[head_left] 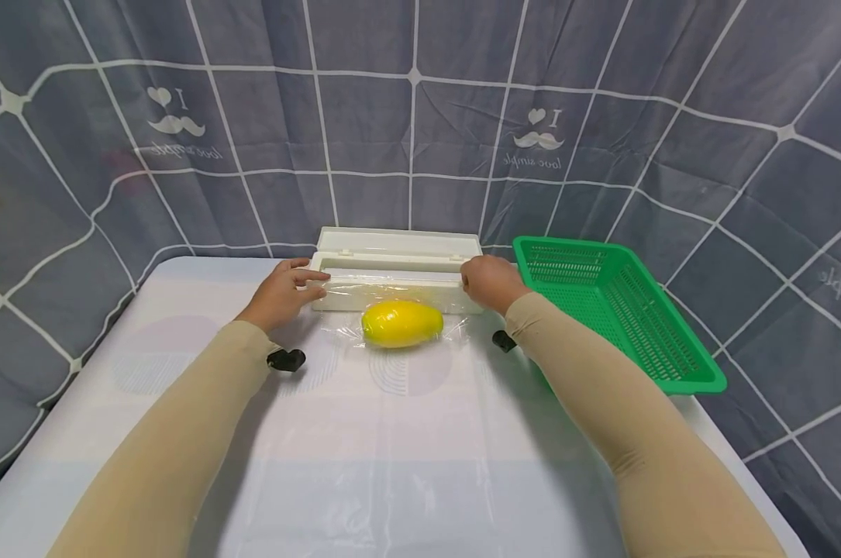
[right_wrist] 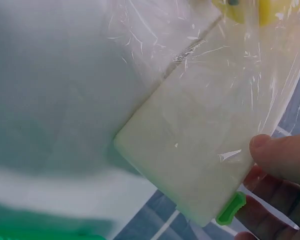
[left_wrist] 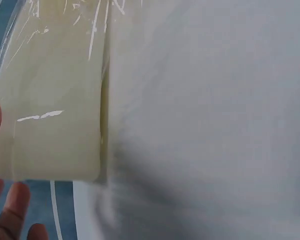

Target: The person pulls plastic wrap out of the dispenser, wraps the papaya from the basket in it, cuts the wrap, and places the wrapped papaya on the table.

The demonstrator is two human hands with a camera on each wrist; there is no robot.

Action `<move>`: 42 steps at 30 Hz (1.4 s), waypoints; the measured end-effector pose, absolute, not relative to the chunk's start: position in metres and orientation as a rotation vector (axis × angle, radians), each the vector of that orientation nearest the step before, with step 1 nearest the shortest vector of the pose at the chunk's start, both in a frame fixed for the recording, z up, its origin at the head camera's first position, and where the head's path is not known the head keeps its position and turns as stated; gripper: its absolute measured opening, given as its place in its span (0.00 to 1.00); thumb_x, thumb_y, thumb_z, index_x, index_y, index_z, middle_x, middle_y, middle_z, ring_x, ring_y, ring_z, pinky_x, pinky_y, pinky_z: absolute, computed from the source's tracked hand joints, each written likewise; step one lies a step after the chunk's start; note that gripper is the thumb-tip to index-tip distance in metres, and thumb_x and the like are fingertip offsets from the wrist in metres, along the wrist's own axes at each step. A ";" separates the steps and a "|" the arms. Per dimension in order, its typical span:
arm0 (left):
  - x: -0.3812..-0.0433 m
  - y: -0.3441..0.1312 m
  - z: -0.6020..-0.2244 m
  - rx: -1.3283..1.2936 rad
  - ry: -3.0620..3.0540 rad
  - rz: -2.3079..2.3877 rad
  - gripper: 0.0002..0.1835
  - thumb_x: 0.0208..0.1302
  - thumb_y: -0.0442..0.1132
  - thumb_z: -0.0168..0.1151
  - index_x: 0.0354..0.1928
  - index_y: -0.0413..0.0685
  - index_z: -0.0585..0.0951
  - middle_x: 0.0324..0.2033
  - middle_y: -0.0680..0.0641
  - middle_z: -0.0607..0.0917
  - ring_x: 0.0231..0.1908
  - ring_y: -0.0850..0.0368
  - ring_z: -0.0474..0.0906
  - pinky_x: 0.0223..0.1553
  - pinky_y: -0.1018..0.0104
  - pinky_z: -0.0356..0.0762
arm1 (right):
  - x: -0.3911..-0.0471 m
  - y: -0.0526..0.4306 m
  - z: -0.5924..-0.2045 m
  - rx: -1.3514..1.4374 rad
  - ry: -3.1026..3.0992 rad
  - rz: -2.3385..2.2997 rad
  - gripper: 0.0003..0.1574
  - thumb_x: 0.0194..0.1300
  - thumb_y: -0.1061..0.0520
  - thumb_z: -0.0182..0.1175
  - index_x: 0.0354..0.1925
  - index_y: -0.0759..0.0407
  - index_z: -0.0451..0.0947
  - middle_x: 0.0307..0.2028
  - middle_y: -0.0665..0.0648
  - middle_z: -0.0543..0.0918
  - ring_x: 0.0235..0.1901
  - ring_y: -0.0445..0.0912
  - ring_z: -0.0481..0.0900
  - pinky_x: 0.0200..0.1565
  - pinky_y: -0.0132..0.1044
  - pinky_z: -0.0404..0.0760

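Observation:
A white cling film dispenser (head_left: 399, 267) stands on the table with its lid tipped back. Clear film (head_left: 343, 329) comes over its front and onto the tabletop. On and partly under this film lies a yellow oval fruit (head_left: 402, 323), papaya-like, with a greenish tip. My left hand (head_left: 284, 293) is at the dispenser's left end, fingers stretched, thumb by the front face. At the right end, my right hand (head_left: 491, 280) has its fingers curled over the top edge. In the right wrist view its thumb and fingers hold that edge beside a green slider (right_wrist: 231, 208).
A green plastic basket (head_left: 692, 380) stands at the table's right, close to my right forearm. Behind the table hangs a grey curtain (head_left: 371, 124) with white lines. A patterned white cloth (head_left: 392, 480) covers the table.

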State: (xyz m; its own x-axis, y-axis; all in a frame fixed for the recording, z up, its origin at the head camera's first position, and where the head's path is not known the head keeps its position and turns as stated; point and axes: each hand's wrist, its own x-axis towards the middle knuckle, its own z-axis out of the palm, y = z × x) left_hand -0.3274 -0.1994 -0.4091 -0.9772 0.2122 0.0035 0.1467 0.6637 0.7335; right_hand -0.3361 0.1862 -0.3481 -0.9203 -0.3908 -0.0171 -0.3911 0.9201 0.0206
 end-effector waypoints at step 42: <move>-0.300 -0.196 -0.396 0.371 2.764 1.244 0.13 0.75 0.45 0.63 0.53 0.47 0.87 0.51 0.43 0.87 0.50 0.47 0.77 0.53 0.56 0.74 | -0.313 0.207 -0.333 -0.651 2.949 -0.137 0.09 0.76 0.58 0.57 0.44 0.58 0.83 0.40 0.57 0.87 0.36 0.50 0.80 0.44 0.44 0.82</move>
